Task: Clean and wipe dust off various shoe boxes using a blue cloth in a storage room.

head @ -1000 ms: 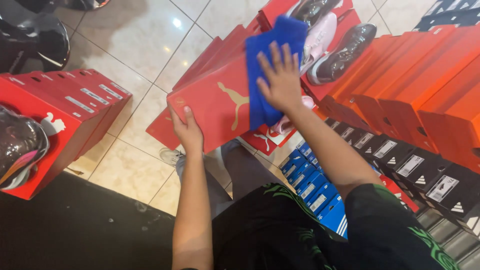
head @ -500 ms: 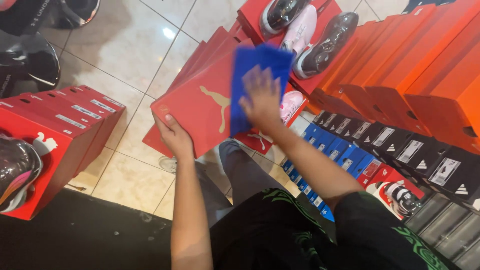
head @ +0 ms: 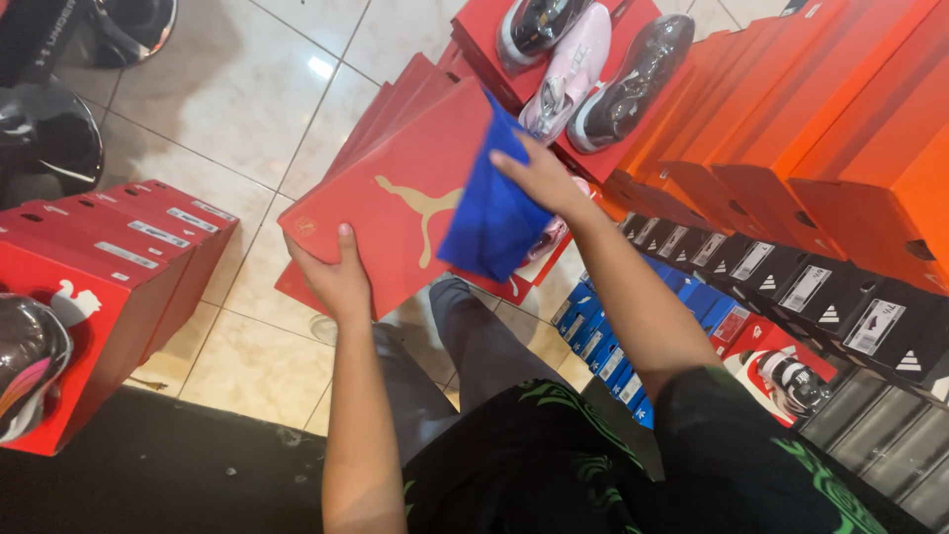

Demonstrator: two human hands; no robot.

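Head view, looking down past a black shirt with green markings (head: 554, 465) and grey trouser legs (head: 474, 356). Left hand (head: 338, 282) clamped on the near edge of a red shoebox lid (head: 395, 208), thumb laid flat on top, fingers hidden beneath. Lid held tilted above the tiled floor (head: 247, 119), its gold animal emblem facing up. Right hand (head: 542, 178) closed on a blue cloth (head: 491, 213), gripping the cloth's upper part and pressing it against the lid's right side; cloth hung folded over that edge. Just behind the lid, more red lids (head: 395, 94) stacked on edge. To the left, a row of red shoeboxes (head: 109, 262) stood on the floor, with a dark shoe (head: 25, 361) resting against the nearest one. To the right, low down, blue boxes (head: 603, 336) and black boxes (head: 820, 307) lined up side by side. Farther right, orange boxes (head: 820, 129) stacked in a slanting row. Farthest off, a pink shoe (head: 568, 71) lay between two dark shoes (head: 633, 84) on top of a red box (head: 484, 30).
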